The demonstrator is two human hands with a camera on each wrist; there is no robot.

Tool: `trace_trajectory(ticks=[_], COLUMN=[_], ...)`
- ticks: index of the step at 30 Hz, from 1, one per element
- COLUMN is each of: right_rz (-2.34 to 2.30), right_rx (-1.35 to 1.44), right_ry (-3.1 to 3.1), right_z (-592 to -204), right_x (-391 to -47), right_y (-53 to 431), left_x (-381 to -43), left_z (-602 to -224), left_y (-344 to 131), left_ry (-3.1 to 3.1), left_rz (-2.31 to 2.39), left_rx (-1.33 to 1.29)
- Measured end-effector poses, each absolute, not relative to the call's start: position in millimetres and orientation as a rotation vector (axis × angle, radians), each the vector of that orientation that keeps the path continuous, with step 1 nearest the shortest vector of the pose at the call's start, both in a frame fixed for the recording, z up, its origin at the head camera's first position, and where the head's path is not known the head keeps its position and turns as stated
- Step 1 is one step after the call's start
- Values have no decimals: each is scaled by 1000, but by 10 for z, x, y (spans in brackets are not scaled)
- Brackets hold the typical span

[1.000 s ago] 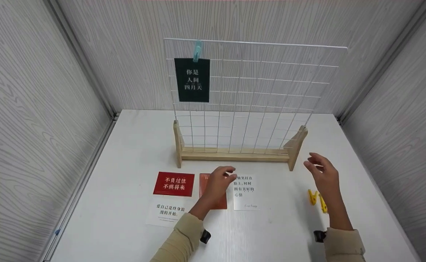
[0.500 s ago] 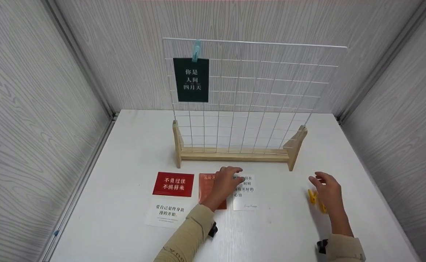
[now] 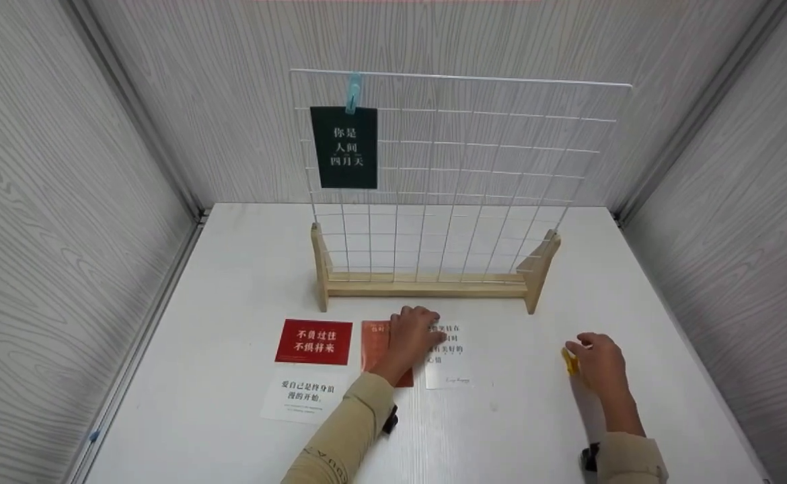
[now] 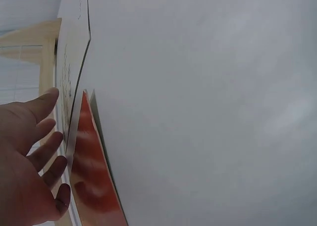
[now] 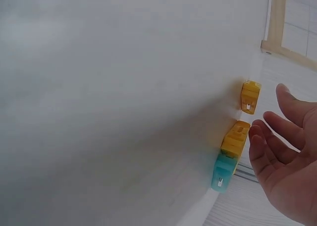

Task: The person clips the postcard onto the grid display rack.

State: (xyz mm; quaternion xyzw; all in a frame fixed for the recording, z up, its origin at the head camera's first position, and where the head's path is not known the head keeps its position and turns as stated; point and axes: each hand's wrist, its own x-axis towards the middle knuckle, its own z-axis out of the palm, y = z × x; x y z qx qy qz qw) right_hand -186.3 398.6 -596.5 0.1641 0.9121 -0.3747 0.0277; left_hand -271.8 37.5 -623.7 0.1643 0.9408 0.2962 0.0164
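Observation:
My left hand (image 3: pixel 412 339) is over the orange-red card (image 3: pixel 372 346) and the left part of a white card with black lettering (image 3: pixel 453 373). In the left wrist view its fingers are spread and hold nothing; whether they touch a card I cannot tell. My right hand (image 3: pixel 603 363) hovers beside a yellow clothespin (image 3: pixel 570 361), fingers loosely bent and thumb apart. The right wrist view shows that clothespin, a second yellow clothespin (image 5: pixel 235 139) and a teal clothespin (image 5: pixel 223 172) by the fingertips; the hand hides these last two in the head view.
A white wire grid (image 3: pixel 474 144) stands in a wooden base (image 3: pixel 427 289) behind the hands. A teal clothespin (image 3: pixel 353 94) holds a dark green card (image 3: pixel 344 148) on it. Left on the table lie a red card (image 3: pixel 314 343) and another white card (image 3: pixel 303 396).
My right hand has come down and nearer to the clothespins, now covering more of them. My left hand has shifted slightly right over the white card. The head view has turned a little.

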Motion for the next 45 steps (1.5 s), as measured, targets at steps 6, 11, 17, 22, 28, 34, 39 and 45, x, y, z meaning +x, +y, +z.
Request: trace_trajectory(ticks=[6,11,17,22,28,34,39,45], right_rz=[-1054,-967,-940,-901,-859,-845,-857,-914], right_rx=[540,499,459,396,390,397,439,473], right_ry=[2794,2851,2895,2940,2956,2999,2991,2991], right_z=[-5984,-6026,-6033,-6023,-6015,-5970,-5940,-5937], right_x=[-1899,-1897,-1886,-1898,-1927,-1938,-1938,-1922], right_y=[3957,3943,3909,3872,3879,3871,3843,3823], left_x=[-2724,-2736,-2748,-2756,-2759,-2746,-2742,-2757], left_z=[-6270,-6296,-6321,-6289,-6218,-6220,-6245,-6261], left_y=[382,383,379,357,305,286,283,281], left_ry=[2970,2967,2928,2926,2970,3013,3003,2975], left_rz=[826,828,909,915,885,819,840,887], left_rx=[543,550,536,514,431,433,446,436])
